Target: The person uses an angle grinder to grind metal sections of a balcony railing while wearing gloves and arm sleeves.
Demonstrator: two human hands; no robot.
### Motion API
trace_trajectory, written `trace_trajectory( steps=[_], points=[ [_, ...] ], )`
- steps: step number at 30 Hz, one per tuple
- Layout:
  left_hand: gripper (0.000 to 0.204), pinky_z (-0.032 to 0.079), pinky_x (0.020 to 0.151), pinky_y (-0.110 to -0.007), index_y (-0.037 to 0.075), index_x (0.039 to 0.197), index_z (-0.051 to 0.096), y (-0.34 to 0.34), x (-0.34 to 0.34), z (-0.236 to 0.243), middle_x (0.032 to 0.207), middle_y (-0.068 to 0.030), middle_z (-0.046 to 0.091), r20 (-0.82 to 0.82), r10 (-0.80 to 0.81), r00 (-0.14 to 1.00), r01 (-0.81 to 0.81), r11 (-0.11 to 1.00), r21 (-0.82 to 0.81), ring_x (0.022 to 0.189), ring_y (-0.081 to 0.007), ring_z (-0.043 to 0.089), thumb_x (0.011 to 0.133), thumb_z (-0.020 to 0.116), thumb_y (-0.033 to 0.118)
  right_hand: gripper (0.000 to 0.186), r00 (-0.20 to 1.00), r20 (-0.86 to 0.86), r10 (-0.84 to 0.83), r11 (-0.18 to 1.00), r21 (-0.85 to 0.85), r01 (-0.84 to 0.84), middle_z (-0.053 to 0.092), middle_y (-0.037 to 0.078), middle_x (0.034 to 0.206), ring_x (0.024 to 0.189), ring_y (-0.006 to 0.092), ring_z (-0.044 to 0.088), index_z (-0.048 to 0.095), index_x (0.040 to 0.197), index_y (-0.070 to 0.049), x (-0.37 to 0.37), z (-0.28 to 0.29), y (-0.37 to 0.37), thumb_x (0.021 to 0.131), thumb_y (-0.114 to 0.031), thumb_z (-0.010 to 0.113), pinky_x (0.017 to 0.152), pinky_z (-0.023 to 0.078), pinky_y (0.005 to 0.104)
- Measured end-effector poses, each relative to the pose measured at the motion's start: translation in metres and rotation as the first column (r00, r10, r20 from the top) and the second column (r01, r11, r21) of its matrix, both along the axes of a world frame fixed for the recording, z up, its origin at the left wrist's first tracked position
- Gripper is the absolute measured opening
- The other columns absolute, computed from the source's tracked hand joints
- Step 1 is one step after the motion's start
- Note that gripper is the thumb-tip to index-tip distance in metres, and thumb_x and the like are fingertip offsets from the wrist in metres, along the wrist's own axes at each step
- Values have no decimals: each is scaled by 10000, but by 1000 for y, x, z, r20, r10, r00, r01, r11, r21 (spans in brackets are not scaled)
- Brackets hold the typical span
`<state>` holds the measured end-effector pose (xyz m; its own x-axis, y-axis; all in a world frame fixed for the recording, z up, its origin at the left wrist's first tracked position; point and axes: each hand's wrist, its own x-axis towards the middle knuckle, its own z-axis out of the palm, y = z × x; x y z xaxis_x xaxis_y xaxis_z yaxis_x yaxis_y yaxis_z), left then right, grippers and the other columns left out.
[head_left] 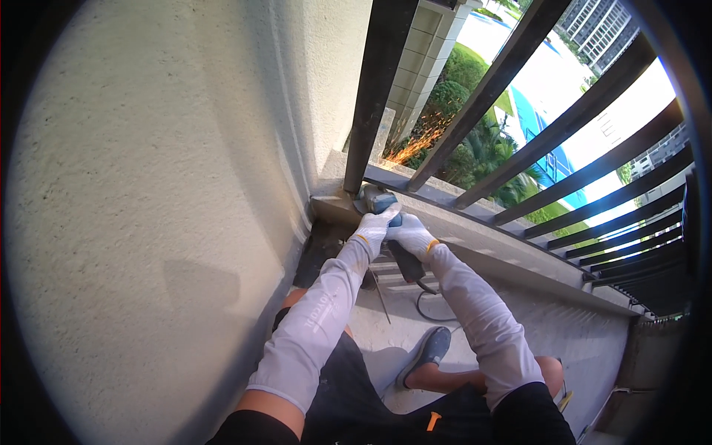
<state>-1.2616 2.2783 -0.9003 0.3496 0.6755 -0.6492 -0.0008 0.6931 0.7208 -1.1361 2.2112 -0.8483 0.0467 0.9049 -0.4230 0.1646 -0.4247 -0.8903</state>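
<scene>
An angle grinder [381, 200] with a blue-grey head is held low at the foot of the dark metal railing [439, 199], beside its leftmost post [377, 89]. Wrapped round the front of the tool is my left hand [377, 225], in a white glove. My right hand [414, 235], gloved too, closes on its body just behind. The grinder's dark rear end [406, 263] points back toward me, and a cable [424, 307] curls from it onto the floor. Orange sparks [417, 147] spray out beyond the railing. The disc's contact spot is hidden.
A rough cream wall [156, 185] rises close on my left. Railing bars run off to the right above a concrete ledge [512, 256]. A thin rod [381, 297] lies on the grey floor near my shoe [430, 350]. Shrubs [463, 78] and buildings show far below.
</scene>
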Motion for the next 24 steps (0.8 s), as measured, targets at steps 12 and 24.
trace_trajectory(
  steps=[12, 24],
  points=[
    [646, 548, 798, -386, 15, 1216, 781, 9, -7, -9, 1067, -93, 766, 37, 5, 999, -8, 997, 72, 906, -210, 690, 916, 878, 579, 410, 997, 13, -71, 997, -41, 72, 780, 66, 1009, 856, 147, 724, 775, 1148, 6, -18, 9, 7, 900, -293, 904, 764, 599, 331],
    [657, 543, 870, -371, -7, 1213, 787, 13, -18, -5, 1107, -103, 767, 97, -52, 994, 42, 994, 98, 974, -228, 693, 924, 866, 577, 491, 990, 88, -113, 990, -77, 120, 805, 104, 1008, 893, 188, 754, 796, 1148, 43, -23, -3, 11, 858, -337, 909, 801, 609, 361]
  ],
)
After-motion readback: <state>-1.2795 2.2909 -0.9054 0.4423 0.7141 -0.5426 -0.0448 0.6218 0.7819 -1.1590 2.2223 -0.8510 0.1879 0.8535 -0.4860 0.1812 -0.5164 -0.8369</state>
